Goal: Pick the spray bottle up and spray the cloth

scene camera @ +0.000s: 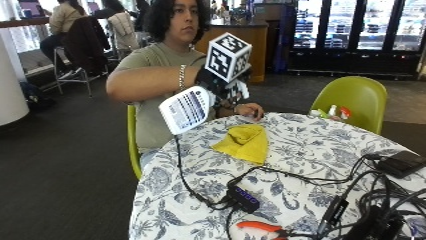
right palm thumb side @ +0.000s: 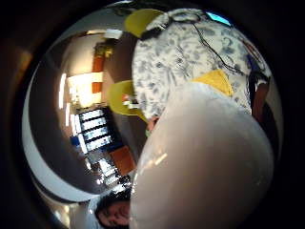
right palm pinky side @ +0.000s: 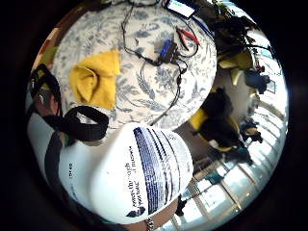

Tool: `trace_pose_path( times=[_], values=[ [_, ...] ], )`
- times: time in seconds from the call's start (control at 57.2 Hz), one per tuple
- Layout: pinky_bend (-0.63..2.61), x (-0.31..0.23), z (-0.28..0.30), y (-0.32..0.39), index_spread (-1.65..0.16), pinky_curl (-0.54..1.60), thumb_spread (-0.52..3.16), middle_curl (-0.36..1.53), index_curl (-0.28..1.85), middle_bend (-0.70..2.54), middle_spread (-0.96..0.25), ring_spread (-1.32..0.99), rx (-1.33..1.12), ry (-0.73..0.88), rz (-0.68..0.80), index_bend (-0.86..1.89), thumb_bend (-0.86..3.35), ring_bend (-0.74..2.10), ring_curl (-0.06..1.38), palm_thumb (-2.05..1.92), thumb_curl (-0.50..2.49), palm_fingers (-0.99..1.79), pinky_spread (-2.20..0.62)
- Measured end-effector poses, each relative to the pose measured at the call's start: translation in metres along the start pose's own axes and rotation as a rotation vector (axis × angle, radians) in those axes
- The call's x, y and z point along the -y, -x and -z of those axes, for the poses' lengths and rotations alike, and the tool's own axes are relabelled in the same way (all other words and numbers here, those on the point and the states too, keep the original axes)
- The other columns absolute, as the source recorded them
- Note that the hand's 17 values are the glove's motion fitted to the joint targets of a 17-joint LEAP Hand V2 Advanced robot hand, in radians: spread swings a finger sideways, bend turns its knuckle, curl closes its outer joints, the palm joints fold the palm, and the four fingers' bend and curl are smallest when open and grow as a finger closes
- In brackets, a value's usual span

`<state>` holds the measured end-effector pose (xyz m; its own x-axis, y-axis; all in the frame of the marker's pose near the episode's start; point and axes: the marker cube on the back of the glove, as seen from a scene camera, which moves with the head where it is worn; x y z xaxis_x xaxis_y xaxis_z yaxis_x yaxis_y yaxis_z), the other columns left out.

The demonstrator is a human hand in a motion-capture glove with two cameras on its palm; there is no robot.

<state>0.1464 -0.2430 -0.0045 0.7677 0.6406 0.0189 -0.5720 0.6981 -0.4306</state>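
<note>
White spray bottle (scene camera: 185,109) is lifted clear of the tabletop (scene camera: 313,165) in the gloved right grip (scene camera: 214,82), fingers wrapped round it; aim its nozzle down at the yellow cloth (scene camera: 245,143) before squeezing.

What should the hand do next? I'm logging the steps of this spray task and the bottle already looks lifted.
Probably turn the nozzle toward the yellow cloth and squeeze. The gloved right hand holds the white spray bottle up off the table, tilted, beside and above the cloth, which lies crumpled and untouched on the tablecloth. The nozzle's aim cannot be made out, so check it first.
</note>
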Motion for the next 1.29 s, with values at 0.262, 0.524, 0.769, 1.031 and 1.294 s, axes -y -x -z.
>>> trace_pose_path(
  times=[0.262,0.524,0.769,1.031,1.294],
  values=[
    [0.42,0.039,-0.090,0.012,-0.26,0.44,0.33,0.57,0.57,0.65,-0.18,-0.18,-0.168,0.275,-0.065,0.41,-0.02,0.70,0.49,1.01,0.74,1.33,-0.27],
    [0.43,0.029,-0.038,0.029,-0.26,0.44,0.34,0.57,0.59,0.65,-0.17,-0.17,0.004,0.115,0.006,0.37,-0.02,0.71,0.50,1.01,0.78,1.32,-0.26],
    [0.44,0.036,0.062,0.092,-0.26,0.45,0.35,0.58,0.61,0.65,-0.17,-0.17,0.678,-0.366,0.346,0.34,-0.02,0.70,0.50,1.01,0.81,1.33,-0.25],
    [0.44,0.140,0.015,0.206,-0.26,0.44,0.35,0.57,0.63,0.65,-0.17,-0.18,1.096,-0.684,0.561,0.34,-0.02,0.69,0.50,1.00,0.83,1.34,-0.26],
    [0.47,0.211,-0.031,0.264,-0.26,0.45,0.35,0.58,0.64,0.65,-0.17,-0.17,1.120,-0.593,0.508,0.31,-0.02,0.70,0.50,1.01,0.85,1.34,-0.26]
  ],
)
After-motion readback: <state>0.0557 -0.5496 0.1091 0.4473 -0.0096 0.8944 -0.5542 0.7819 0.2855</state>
